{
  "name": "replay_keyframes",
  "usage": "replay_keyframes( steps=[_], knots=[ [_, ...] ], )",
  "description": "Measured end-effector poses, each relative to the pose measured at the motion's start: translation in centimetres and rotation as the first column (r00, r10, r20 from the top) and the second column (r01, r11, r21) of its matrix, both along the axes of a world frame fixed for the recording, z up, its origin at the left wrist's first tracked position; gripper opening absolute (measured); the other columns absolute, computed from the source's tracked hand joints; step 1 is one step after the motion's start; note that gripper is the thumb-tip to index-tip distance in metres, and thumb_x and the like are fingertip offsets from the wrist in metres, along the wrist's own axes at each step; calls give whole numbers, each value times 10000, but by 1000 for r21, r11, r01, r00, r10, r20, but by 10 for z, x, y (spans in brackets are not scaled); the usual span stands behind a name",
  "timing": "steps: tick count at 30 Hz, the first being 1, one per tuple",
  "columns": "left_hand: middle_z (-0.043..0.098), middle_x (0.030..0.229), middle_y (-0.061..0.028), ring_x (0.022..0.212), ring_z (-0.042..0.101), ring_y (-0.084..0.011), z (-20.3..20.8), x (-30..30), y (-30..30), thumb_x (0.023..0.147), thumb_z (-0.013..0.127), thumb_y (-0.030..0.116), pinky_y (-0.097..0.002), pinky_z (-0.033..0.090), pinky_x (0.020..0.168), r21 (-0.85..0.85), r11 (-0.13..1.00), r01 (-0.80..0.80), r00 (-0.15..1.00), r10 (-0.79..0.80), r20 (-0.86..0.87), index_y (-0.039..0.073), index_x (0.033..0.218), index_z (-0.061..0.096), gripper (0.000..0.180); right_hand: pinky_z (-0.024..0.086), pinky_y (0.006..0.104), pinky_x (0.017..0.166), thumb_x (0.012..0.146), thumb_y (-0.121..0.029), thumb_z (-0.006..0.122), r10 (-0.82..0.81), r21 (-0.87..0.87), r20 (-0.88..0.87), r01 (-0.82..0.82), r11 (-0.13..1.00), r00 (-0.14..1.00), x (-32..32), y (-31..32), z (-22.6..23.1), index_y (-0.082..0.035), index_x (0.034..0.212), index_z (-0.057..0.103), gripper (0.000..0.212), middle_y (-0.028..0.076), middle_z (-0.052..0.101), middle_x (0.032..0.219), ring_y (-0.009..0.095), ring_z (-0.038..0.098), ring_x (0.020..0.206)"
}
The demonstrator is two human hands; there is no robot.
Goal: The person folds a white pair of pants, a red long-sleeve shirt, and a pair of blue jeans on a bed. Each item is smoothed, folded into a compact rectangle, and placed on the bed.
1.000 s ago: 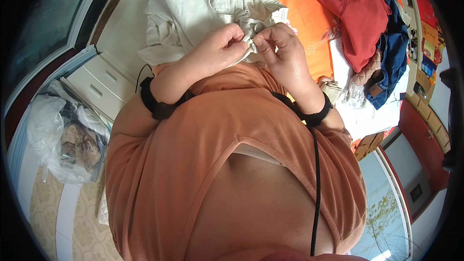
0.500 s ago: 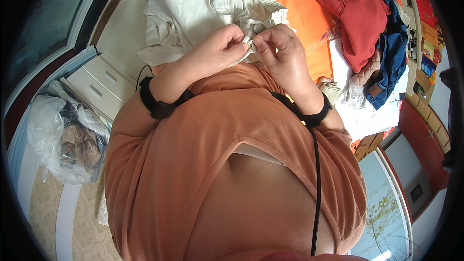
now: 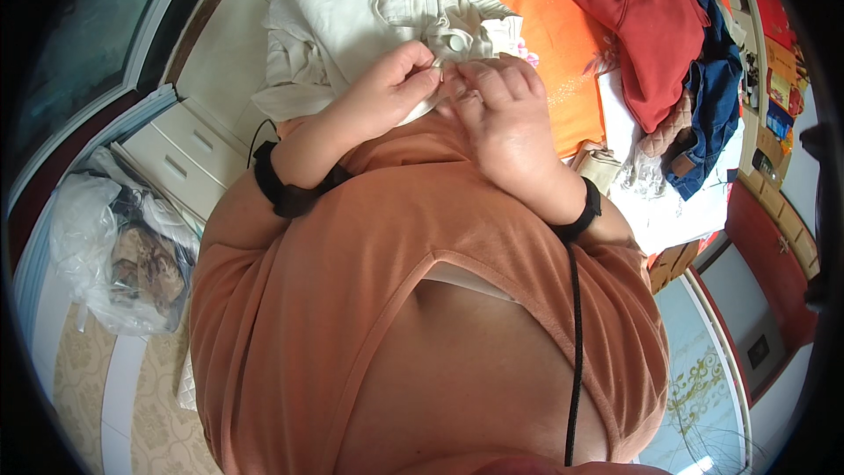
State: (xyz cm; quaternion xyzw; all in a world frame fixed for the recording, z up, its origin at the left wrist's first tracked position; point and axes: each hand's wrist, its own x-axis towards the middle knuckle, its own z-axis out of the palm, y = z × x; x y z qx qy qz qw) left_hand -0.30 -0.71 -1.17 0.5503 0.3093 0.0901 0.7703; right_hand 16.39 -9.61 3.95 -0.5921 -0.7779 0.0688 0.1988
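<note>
White trousers (image 3: pixel 338 22) with a gathered elastic waistband, a back pocket and a round button (image 3: pixel 455 43) lie rumpled in front of me, reaching up against my lap. My left hand (image 3: pixel 391 92) is closed, its thumb and forefinger pinching the cloth just below the button. Against those fingertips rests my right hand (image 3: pixel 510 110), also closed, with its fingers bent and pressed together. The back of that hand hides whatever its fingertips grip. A tiny reddish thing shows between the two hands, too small to name.
An orange flowered cloth (image 3: pixel 563 62) lies to the right, with a red garment (image 3: pixel 642 26) and blue jeans (image 3: pixel 714 110) on it. White drawers (image 3: pixel 189 154) stand at left, beside a clear plastic bag (image 3: pixel 83 237) of things. A black cord (image 3: pixel 576 343) hangs from my right wrist.
My right hand has turned over, its back now facing up, and moved slightly left and down. The trousers' button shows more plainly. My left hand has barely shifted.
</note>
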Motion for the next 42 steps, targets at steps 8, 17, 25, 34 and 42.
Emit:
replay_keyframes(
  steps=[8, 17, 25, 34, 42],
  knots=[
    [514, 870, 17, 798, 452, -57, 3, -6, 2, 939, 522, 112, -216, 409, 721, -72, 997, -42, 995, 48, 87, 19, 978, 510, 102, 465, 364, 804, 827, -191, 671, -247, -249, -512, 133, 959, 823, 18, -1, -9, -10, 1079, 593, 320, 120, 579, 1034, 269, 569, 893],
    [531, 973, -6, 906, 482, -61, 8, -4, 5, 910, 540, 30, -220, 417, 794, 157, 988, 2, 998, 7, -60, 27, 1071, 533, 161, 461, 318, 654, 919, -377, 568, -544, -694, -537, 30, 720, 644, 38, 11, -32, 21, 902, 580, 398, 99, 585, 723, 217, 559, 676],
    [584, 968, -81, 917, 559, -272, 11, -3, 13, 818, 627, 81, -363, 447, 828, 727, 684, -63, 983, 170, -75, 69, 1013, 592, 199, 394, 184, 579, 968, -255, 514, -754, -744, -564, 191, 641, 336, 39, 3, -41, -47, 920, 578, 224, -22, 551, 746, 44, 482, 672],
    [528, 1104, -94, 1049, 493, -295, 27, 5, 13, 790, 692, 137, -389, 390, 905, 935, 356, 0, 971, 222, -85, 98, 1116, 595, 343, 405, 204, 515, 998, -260, 448, -610, -521, -751, 339, 783, 254, 44, 6, -20, -46, 915, 542, 248, 9, 568, 678, 55, 494, 576],
    [592, 833, -110, 673, 596, -230, 46, 20, -8, 847, 657, 263, -340, 476, 623, 747, 646, 159, 987, -89, -133, 32, 947, 557, 270, 413, 215, 492, 997, -270, 425, -585, -581, -811, 174, 795, -32, 57, 13, -13, -59, 903, 534, 255, 57, 636, 707, 93, 526, 524]
  ],
)
